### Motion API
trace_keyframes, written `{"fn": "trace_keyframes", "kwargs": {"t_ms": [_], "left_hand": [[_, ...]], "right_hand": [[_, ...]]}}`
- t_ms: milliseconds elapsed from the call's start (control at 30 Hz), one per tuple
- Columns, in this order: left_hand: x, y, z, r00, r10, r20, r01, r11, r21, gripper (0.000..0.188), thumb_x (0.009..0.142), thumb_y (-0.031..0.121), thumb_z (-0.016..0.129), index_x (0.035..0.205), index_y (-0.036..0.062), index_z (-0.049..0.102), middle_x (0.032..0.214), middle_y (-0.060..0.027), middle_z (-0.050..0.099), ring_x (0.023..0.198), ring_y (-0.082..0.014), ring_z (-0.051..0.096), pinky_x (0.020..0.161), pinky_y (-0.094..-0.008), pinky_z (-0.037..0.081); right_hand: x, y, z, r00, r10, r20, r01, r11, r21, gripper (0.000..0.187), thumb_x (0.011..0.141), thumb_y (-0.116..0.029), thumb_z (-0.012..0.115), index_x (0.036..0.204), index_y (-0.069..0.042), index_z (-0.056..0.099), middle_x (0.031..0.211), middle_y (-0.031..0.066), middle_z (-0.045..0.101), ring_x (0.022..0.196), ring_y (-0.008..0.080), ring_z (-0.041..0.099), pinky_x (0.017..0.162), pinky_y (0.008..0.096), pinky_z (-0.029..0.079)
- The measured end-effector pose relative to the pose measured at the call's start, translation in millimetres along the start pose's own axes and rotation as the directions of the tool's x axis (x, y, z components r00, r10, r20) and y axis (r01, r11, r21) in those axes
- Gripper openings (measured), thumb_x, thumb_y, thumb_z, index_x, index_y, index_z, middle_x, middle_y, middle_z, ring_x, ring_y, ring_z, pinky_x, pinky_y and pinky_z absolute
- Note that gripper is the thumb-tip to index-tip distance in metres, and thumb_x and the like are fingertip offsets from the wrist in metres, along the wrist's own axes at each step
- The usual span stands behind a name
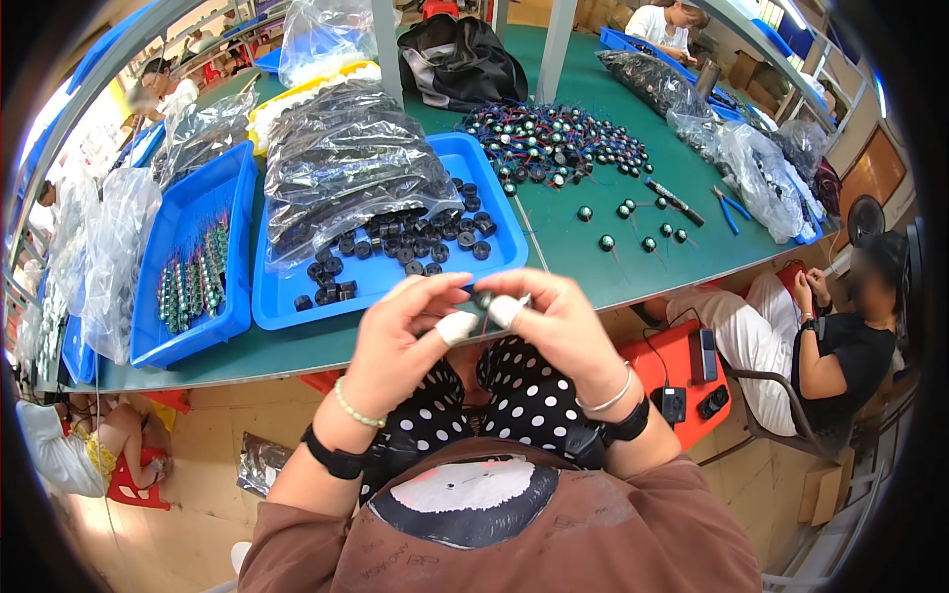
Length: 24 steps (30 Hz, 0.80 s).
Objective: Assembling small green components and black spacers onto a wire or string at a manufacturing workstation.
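Observation:
Both hands meet in front of me at the table's near edge. My right hand (pixel 559 321) is closed, pinching a small dark round part (pixel 483 298) between thumb and fingers. Thin wires seem to hang just below it. My left hand (pixel 403 321) is curled in from the other side, its thumb and fingertips close to the same part; what they grip is too small to make out. White covers wrap both thumbs. Beyond my left hand, a blue tray (pixel 509 247) contains loose black round caps (pixel 400 237) and a large plastic bag (pixel 351 158) of dark pieces.
Farther left, a blue tray (pixel 242 287) holds rows of small green wired parts (pixel 193 282). A heap of wired round parts (pixel 559 143) covers the table's far middle, with several loose ones nearer. A marker (pixel 675 202) and blue-handled pliers (pixel 731 212) lie rightward. A person (pixel 840 346) sits at right.

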State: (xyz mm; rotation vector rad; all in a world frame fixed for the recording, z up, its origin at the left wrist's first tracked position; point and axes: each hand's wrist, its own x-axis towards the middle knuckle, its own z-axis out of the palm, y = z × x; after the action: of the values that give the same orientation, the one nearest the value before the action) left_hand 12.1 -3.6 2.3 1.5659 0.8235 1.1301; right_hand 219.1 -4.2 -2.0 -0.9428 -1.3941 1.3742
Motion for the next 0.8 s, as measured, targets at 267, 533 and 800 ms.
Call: {"fn": "trace_keyframes", "kwargs": {"t_ms": [267, 533, 800], "left_hand": [[4.5, 16.4, -76.1, 0.927, 0.319, -0.197, -0.092, 0.703, 0.705, 0.031, 0.081, 0.007, 0.067, 0.111, 0.0025, 0.064, 0.100, -0.0132, 0.064, 0.093, -0.0287, 0.062, 0.085, -0.0325, 0.048], [1.6, 15.2, -101.7, 0.979, 0.005, -0.203, 0.168, 0.541, 0.824, 0.019, 0.080, 0.019, 0.070, 0.091, 0.0035, 0.072, 0.087, -0.0125, 0.063, 0.077, -0.0279, 0.061, 0.071, -0.0368, 0.048], [20.6, 22.3, -98.7, 0.989, -0.133, -0.057, 0.119, 0.522, 0.845, 0.020, 0.078, 0.020, 0.072, 0.088, 0.0033, 0.073, 0.082, -0.0133, 0.063, 0.077, -0.0272, 0.060, 0.072, -0.0365, 0.048]], "right_hand": [[111.1, -33.1, -89.9, 0.856, -0.363, -0.368, 0.134, 0.844, -0.520, 0.057, 0.085, -0.017, 0.059, 0.137, 0.001, 0.042, 0.119, 0.0137, 0.057, 0.094, 0.0166, 0.055, 0.082, 0.0298, 0.046], [15.7, -38.7, -30.8, 0.979, -0.199, -0.045, 0.194, 0.977, -0.090, 0.022, 0.096, -0.011, 0.051, 0.115, -0.003, 0.059, 0.091, 0.0011, 0.063, 0.082, 0.0058, 0.053, 0.073, 0.0212, 0.044], [-12.8, -0.4, -1.7, 0.992, -0.109, 0.057, 0.114, 0.988, -0.108, 0.023, 0.096, -0.008, 0.044, 0.117, 0.000, 0.050, 0.086, 0.0017, 0.055, 0.080, 0.0083, 0.051, 0.075, 0.0246, 0.044]]}}
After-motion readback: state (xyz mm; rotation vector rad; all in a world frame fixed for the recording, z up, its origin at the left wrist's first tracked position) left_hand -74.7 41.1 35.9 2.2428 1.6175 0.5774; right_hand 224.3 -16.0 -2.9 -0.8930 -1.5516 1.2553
